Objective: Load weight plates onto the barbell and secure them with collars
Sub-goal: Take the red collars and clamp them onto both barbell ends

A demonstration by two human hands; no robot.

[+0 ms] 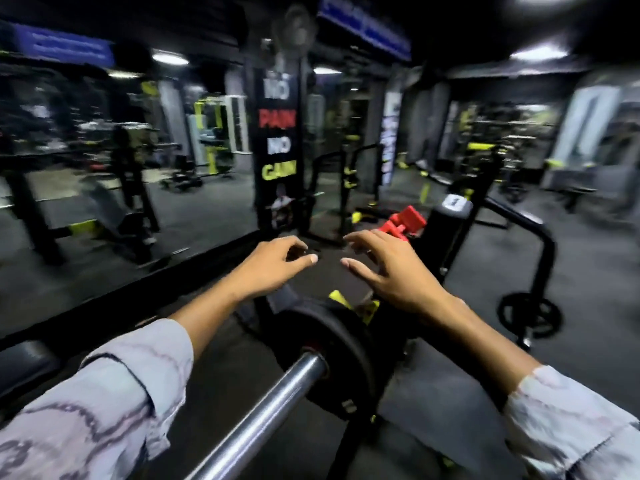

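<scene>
Shiny silver metal shows at the bottom of the head view: it is the barbell sleeve, and it runs from the bottom edge up toward the middle. One black weight plate sits on the sleeve, and the bare end of the bar sticks out in front of it toward the camera.

Both hands are held out in the air above and past the plate. The left hand has loosely bent fingers and holds nothing. The right hand has spread, gently bent fingers and holds nothing too. The two hands are near each other but do not touch. Both arms wear light patterned sleeves.

Two red collars sit just past the right hand's fingertips, beside a black post with a white label on top. Whether the fingers touch them is hard to tell.

Another black plate hangs low on a black rack at the right. A black pillar far back says NO PAIN NO GAIN. The picture is blurry all around
</scene>
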